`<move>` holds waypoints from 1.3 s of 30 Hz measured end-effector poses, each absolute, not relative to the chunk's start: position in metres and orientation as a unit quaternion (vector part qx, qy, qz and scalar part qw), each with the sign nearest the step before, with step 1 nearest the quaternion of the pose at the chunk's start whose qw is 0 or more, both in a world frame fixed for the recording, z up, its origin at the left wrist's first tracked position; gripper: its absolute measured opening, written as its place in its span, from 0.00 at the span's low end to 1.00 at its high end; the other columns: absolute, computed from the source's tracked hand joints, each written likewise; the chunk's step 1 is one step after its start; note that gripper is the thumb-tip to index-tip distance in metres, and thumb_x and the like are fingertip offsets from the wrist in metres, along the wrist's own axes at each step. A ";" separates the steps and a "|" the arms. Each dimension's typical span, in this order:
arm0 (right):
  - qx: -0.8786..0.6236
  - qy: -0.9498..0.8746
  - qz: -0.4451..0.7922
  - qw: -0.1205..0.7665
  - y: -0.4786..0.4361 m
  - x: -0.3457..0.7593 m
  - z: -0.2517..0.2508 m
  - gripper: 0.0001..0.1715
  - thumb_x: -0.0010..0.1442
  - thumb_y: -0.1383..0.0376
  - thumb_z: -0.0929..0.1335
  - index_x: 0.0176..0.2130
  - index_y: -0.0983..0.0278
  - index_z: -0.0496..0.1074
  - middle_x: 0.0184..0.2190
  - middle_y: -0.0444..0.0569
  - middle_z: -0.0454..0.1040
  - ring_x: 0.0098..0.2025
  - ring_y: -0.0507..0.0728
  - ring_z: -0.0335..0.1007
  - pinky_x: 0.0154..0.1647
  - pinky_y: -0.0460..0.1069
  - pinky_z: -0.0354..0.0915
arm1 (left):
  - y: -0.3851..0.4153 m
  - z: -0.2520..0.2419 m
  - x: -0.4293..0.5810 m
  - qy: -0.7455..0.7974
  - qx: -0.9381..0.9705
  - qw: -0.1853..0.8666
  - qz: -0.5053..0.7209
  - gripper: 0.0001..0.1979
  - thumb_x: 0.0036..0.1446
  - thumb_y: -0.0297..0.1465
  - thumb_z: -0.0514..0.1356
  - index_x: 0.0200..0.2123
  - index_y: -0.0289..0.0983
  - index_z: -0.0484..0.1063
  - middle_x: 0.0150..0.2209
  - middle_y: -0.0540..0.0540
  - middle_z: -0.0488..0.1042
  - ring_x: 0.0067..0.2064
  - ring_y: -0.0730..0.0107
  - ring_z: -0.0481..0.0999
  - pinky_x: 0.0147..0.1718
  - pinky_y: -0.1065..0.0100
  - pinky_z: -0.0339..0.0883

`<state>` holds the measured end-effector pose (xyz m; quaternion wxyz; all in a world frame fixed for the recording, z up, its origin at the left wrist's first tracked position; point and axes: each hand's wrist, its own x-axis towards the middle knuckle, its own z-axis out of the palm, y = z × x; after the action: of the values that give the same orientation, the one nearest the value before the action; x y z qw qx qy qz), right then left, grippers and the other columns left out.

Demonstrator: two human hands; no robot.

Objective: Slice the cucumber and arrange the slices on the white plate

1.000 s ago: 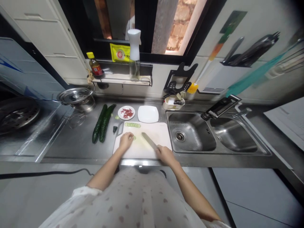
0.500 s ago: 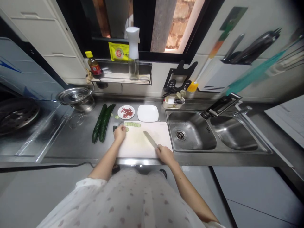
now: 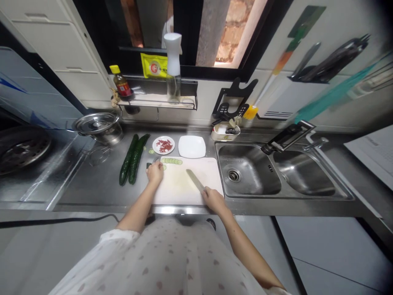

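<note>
Left hand point(image 3: 155, 172) is curled over the left end of the cucumber slices point(image 3: 172, 161) at the upper-left corner of the cutting board point(image 3: 181, 189) (can't tell if it's pinching one) while the right hand point(image 3: 213, 199) grips the kitchen knife point(image 3: 194, 179) mid-board, so a careless sweep could nick fingers.

Steel counter point(image 3: 92, 186) w/ dbl sink point(image 3: 254, 164) under dark-framed window point(image 3: 215, 37).

Centre frame: left hand point(image 3: 155, 172) rests at cutting board point(image 3: 184, 188) upper-left corner beside cucumber slices point(image 3: 172, 161); right hand point(image 3: 213, 199) grips knife point(image 3: 195, 180), blade lying on board.
</note>
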<state>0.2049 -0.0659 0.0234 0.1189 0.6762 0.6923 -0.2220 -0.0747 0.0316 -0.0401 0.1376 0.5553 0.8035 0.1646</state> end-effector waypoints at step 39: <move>0.683 0.682 -0.230 0.126 -0.066 0.202 0.026 0.18 0.68 0.61 0.55 0.47 0.63 0.67 0.40 0.54 0.76 0.42 0.56 0.72 0.36 0.46 0.58 | 0.029 -0.033 -0.034 0.722 0.566 0.338 0.207 0.09 0.51 0.29 0.60 0.38 0.38 0.75 0.37 0.47 0.78 0.40 0.68 0.75 0.39 0.70 0.64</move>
<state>0.2016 -0.0658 0.0260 0.1262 0.6831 0.6817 -0.2297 -0.0338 0.0291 -0.0335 0.3385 0.5663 0.7225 0.2066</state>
